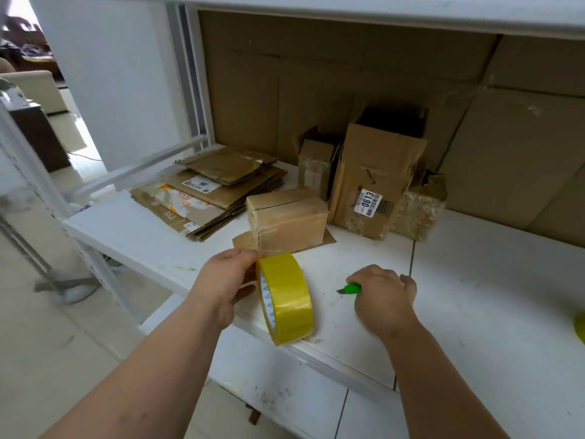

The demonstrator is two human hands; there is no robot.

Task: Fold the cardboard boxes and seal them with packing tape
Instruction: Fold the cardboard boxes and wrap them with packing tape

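- The left hand (228, 280) is gripping the yellow tape roll (286, 299), which is standing on its edge on the white worktop (474, 280), fingers curled round its rim.
- The right hand (383, 299) is closing round a green cutter (349, 289), its blade pointing left toward the roll.
- The small folded box (286, 218) is sitting just behind the roll, its long axis running left to right; a clear tape strip seems to be joining them.
- The left hand is nearer to the box; I judge the cut is coming next.
- Flat cardboard (205, 191) is waiting behind, to the left.

Yellow object (580, 327) cut by right edge, perhaps tape; doorway room (22, 42) blurred.
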